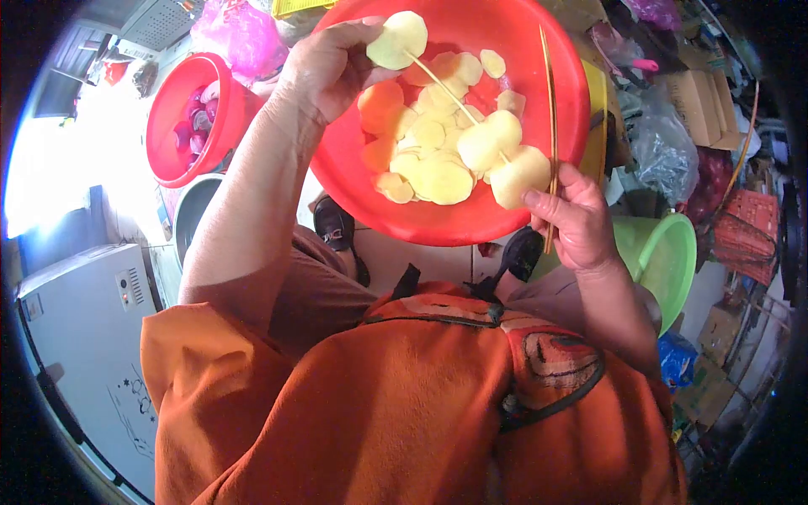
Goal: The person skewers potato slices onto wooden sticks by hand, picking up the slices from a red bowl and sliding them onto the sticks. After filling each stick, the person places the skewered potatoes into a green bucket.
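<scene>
My left hand (332,67) pinches a round, pale potato slice (398,40) at the upper end of a thin bamboo skewer (442,86). Lower on that skewer, more potato slices (490,141) are threaded, close to my right hand (575,217). The fingers of my right hand are closed around a couple of spare bamboo skewers (551,109), which point away from me; its thumb is by the lowest threaded slice. Beneath both hands, a big red basin (370,215) holds a pile of loose potato slices (438,172).
To the left stands a smaller red bucket (158,160) with purple-red pieces (198,122), below a pink plastic bag (238,38). A green tub (677,261) is by my right leg. Boxes, bags and a red crate (745,236) crowd the right. A white appliance (88,316) stands at lower left.
</scene>
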`<state>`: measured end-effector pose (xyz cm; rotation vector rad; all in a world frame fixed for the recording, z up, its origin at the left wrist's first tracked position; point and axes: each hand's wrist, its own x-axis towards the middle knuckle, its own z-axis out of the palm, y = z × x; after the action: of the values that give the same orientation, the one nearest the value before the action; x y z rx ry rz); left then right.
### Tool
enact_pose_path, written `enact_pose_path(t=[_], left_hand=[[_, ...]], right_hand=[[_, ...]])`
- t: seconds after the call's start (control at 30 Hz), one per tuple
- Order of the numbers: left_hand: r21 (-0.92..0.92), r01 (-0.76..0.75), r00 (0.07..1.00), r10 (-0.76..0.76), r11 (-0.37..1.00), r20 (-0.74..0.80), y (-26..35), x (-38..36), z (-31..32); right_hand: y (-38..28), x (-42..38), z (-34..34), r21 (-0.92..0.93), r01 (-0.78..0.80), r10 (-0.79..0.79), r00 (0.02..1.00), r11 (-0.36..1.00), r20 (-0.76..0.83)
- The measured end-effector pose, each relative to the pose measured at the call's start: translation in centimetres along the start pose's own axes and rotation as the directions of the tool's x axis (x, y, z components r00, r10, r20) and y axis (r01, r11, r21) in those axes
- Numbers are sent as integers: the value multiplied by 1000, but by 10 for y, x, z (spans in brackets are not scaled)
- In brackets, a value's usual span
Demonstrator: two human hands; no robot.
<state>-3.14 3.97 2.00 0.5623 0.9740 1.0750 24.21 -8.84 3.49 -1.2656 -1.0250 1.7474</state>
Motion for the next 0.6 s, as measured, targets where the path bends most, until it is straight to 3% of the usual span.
enact_pose_path(t=[0.1,0.23,0.33,0.4,0.43,0.6], left_hand=[[155,12,1000,-13,988,2,2,-12,15],[98,72,995,-79,993,66,-2,-4,5],[64,-6,1000,4,998,29,-6,2,2],[162,-131,987,143,978,-67,-8,5,0],[161,-130,987,143,978,-69,-8,5,-1],[-44,-17,997,14,999,-80,-6,-1,4]], right_hand=[[3,2,-4,8,1,-1,1000,1000,11],[3,2,-3,6,-2,2,1000,1000,12],[3,2,-2,28,16,-16,1000,999,2],[0,0,1,37,22,-22,1000,999,0],[0,-1,2,46,28,-28,1000,999,-1],[3,-1,-1,15,3,-3,1000,1000,9]])
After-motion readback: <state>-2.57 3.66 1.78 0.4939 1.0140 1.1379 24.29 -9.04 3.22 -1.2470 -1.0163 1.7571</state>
